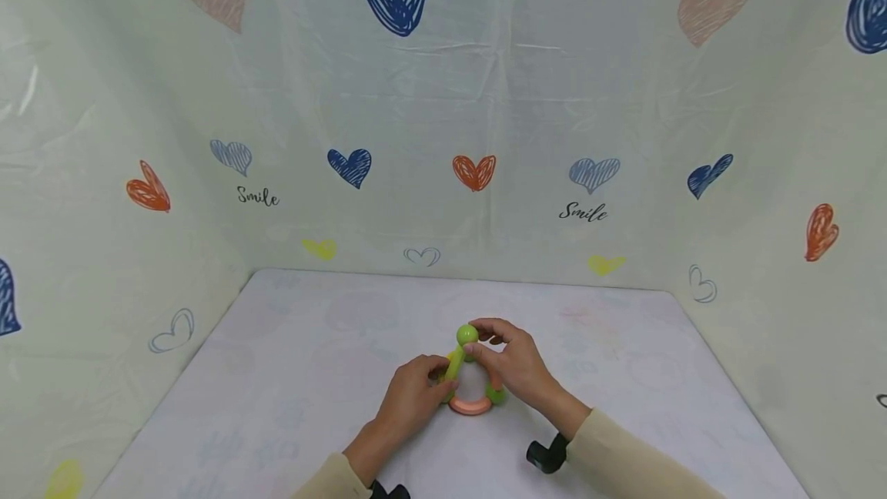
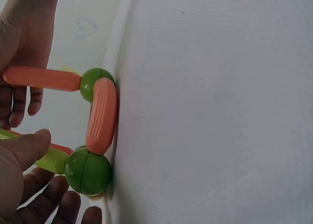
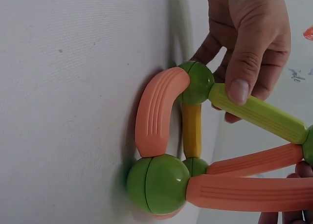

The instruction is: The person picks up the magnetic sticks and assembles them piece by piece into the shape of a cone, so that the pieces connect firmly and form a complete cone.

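Observation:
A pyramid-like frame of building-toy sticks and green balls stands on the table, with curved orange sticks [image 1: 471, 406] and a yellow stick [image 3: 191, 131] around its base. My left hand [image 1: 413, 393] pinches the lower part of a sloping lime-green stick [image 3: 264, 114], close to a base ball [image 2: 88, 171]. At the peak, my right hand [image 1: 516, 364] holds the top green ball [image 1: 467, 334] between thumb and fingers. Straighter orange sticks [image 3: 249, 192] rise from the base towards that ball. In the right wrist view, only some right fingertips [image 3: 293, 216] show, below the top ball.
The white table [image 1: 291, 345] carries faint printed marks. Behind it and along both sides hangs a pale curtain [image 1: 527, 114] with printed hearts. A black wrist device [image 1: 547, 454] sits under the right sleeve, and another [image 1: 391, 491] by the left sleeve.

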A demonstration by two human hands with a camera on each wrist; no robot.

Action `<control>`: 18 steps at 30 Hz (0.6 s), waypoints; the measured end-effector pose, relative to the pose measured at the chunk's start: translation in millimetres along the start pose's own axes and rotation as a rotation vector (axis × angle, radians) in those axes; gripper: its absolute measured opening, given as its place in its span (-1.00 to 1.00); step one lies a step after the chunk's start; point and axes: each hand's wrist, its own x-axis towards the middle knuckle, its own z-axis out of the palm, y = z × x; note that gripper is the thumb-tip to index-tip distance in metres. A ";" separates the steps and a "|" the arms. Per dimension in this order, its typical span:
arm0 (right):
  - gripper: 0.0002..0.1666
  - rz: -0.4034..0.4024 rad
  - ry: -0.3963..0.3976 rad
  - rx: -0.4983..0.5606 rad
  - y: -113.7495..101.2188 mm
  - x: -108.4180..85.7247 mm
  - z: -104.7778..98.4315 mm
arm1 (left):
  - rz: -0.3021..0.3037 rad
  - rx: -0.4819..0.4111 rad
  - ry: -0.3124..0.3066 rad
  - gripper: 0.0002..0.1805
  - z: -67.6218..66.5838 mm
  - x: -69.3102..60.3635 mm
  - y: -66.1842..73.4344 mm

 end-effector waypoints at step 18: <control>-0.60 0.001 0.021 0.084 22.7 -34.2 -15.6 | 0.074 -0.363 0.030 -0.43 -13.5 22.6 30.2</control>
